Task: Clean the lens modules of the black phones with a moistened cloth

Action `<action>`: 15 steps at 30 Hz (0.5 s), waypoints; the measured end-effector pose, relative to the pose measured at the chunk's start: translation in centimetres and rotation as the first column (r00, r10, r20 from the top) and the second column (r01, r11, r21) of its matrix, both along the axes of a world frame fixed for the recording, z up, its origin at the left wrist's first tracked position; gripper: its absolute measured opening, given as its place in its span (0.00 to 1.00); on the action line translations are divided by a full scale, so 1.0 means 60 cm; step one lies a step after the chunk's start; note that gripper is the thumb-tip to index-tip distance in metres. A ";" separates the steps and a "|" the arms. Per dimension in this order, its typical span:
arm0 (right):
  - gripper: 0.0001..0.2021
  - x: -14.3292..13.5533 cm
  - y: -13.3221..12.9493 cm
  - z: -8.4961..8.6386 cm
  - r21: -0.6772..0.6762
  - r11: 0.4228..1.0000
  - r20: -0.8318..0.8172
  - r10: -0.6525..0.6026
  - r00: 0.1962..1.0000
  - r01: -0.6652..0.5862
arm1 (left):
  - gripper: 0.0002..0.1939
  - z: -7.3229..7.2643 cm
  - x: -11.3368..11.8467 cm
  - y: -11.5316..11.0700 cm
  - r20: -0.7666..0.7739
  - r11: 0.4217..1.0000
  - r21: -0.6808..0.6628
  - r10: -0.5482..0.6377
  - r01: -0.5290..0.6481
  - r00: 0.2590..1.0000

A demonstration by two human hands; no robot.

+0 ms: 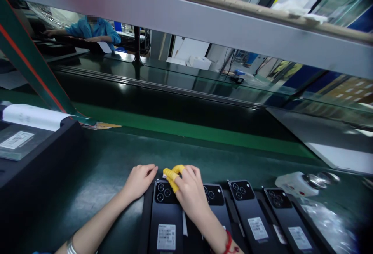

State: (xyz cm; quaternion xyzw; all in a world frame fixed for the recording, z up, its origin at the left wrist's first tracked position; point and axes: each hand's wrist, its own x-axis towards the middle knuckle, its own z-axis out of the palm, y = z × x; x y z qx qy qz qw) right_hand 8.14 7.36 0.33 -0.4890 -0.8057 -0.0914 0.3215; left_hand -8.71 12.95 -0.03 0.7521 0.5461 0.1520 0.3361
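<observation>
**Leftmost phone (167, 217) lies back-up in a black tray (146, 211), right hand at its camera end**

Nearest, a silver bracelet (70, 246) circles the left wrist and a red one (229, 243) the right. The leftmost phone sits along the tray's left side, its white label (166, 237) facing up. Three more phones (251, 212) lie to its right, backs up; the right forearm partly covers the nearest of these.

The right hand (186, 186) reaches over the leftmost phone's upper corner, two fingers in yellow covers (172, 180) bent narrowly together. A pale bit shows at their tips; I cannot tell whether it is held. The left hand (142, 178) is loosely curled just beside the phone's other upper corner; whether anything is inside it, I cannot tell.

Right of the tray are clear plastic (329, 223) and a white object with round metal parts (293, 184). At left stands a black box (68, 141). Beyond runs a dark belt (175, 104) with a green border. Farthest, a person in blue (84, 29) works at the upper left.
</observation>
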 end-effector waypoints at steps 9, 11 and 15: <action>0.13 -0.017 -0.013 0.004 0.022 0.992 0.040 0.124 0.992 -0.125 | 0.19 -0.001 -0.002 -0.001 -0.004 1.000 0.001 0.007 -0.007 1.000; 0.14 -0.004 -0.006 0.002 0.008 0.999 0.030 0.044 0.999 -0.044 | 0.19 0.000 -0.001 -0.001 -0.008 1.000 0.004 0.005 -0.005 1.000; 0.14 0.021 -0.006 0.000 0.008 1.000 -0.070 -0.020 0.997 0.020 | 0.20 0.005 0.000 -0.001 -0.010 1.000 -0.003 0.002 -0.002 1.000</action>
